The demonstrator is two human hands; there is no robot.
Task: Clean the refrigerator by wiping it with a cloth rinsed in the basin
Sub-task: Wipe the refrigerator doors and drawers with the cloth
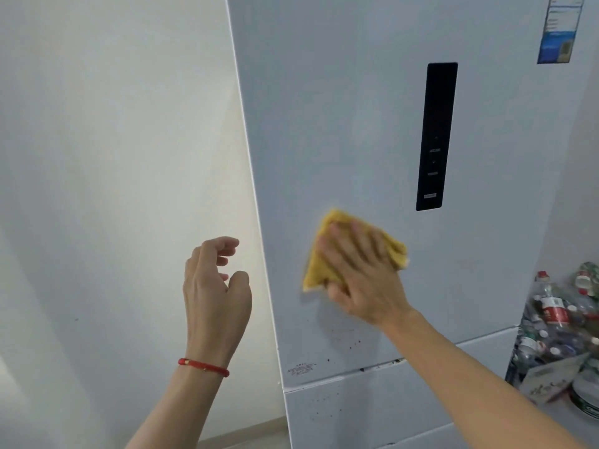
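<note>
The pale grey refrigerator fills the middle and right of the head view. My right hand presses a folded yellow cloth flat against its upper door, just below and left of the black control panel. The fingers lie spread over the cloth and the thumb curls under its lower edge. My left hand hangs in the air left of the refrigerator's edge, fingers loosely curled, holding nothing; a red bracelet is on that wrist. Dark specks dot the door below the cloth. No basin is in view.
A white wall runs along the left of the refrigerator. A clear bag of empty plastic bottles sits at the right beside the door. A blue and white sticker is at the door's top right. A lower drawer front lies beneath the door seam.
</note>
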